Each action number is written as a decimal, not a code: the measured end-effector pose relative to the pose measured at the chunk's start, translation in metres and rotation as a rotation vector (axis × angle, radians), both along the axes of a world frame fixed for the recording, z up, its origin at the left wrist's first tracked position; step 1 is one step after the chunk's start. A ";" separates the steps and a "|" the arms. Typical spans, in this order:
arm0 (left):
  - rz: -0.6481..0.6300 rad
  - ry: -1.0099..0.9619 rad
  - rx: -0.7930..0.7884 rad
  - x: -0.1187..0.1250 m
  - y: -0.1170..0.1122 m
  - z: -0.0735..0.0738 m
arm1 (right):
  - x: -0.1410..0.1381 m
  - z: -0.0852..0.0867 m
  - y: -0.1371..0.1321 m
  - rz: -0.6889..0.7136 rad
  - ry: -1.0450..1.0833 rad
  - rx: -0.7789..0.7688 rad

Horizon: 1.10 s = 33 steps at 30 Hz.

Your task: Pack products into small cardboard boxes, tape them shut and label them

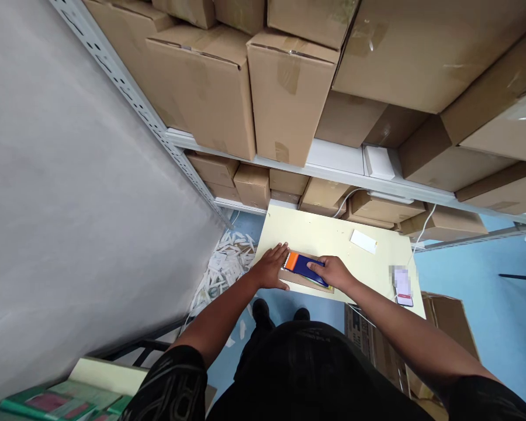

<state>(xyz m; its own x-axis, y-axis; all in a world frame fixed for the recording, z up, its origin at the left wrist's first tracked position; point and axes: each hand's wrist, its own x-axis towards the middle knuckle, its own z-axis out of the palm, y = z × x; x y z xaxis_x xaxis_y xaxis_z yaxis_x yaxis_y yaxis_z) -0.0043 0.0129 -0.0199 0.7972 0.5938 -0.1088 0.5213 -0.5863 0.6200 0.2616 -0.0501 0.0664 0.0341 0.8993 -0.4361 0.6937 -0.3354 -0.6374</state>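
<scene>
A small blue and orange box (301,264) lies on a flat brown cardboard sheet (296,279) at the near edge of a pale yellow table (333,234). My left hand (272,266) rests flat beside the orange end, fingers stretched out, on the cardboard's left edge. My right hand (333,272) lies on the blue end of the box, fingers curled over it and pressing it down.
A white card (363,241) and a phone (403,285) lie on the table's right side. Metal shelving (342,169) stacked with cardboard boxes stands behind the table. White paper strips (221,263) litter the blue floor at left. An open carton (447,327) sits at right.
</scene>
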 end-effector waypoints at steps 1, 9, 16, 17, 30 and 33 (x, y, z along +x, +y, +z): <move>0.008 0.020 0.035 0.005 0.000 0.001 | 0.000 0.001 0.001 -0.002 -0.002 0.000; -0.002 0.103 0.175 0.018 0.001 0.010 | 0.003 0.013 0.011 0.037 -0.055 -0.024; 0.010 0.133 0.196 0.019 0.002 0.014 | 0.103 0.026 -0.027 -0.049 -0.029 -0.114; 0.012 0.138 0.197 0.020 0.002 0.014 | 0.124 0.028 -0.036 -0.065 -0.029 -0.134; -0.004 0.201 0.243 0.024 0.002 0.000 | 0.168 -0.028 -0.023 -0.016 -0.196 -0.279; 0.006 0.194 0.244 0.023 0.002 -0.002 | 0.155 -0.046 -0.019 -0.070 -0.215 -0.359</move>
<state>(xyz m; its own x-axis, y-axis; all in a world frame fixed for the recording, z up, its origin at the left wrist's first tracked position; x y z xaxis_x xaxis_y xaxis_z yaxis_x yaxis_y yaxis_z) 0.0192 0.0147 -0.0214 0.7717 0.6260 -0.1124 0.6203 -0.7018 0.3502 0.4166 -0.0687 0.0203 0.2145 0.6836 -0.6976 0.7658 -0.5611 -0.3143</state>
